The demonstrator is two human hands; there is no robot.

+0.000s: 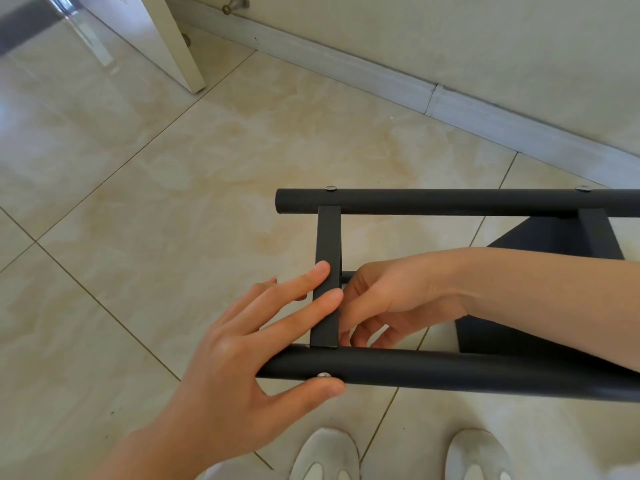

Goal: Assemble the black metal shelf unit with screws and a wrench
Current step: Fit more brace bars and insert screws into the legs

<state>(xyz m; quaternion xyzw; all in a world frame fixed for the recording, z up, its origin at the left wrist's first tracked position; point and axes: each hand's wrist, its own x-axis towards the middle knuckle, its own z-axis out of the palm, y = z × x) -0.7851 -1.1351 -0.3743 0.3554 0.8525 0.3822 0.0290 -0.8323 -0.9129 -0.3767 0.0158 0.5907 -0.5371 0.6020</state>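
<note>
- The round tubes [450,370] of the shelf frame look like metal with a smooth, matt black coating that gives only a faint sheen.
- The flat crossbar [327,244] has the same matt black finish.
- The screw heads [331,188] are bare, shiny silver metal.
- The floor tiles [173,168] are glossy, polished, beige-marbled, and mirror the light.
- The baseboard [346,67] is smooth, pale grey and dull.
- The wall [450,36] is matt off-white.
- The door [149,32] is smooth, cream-painted.
- The shoes [325,455] look like soft white cloth.
</note>
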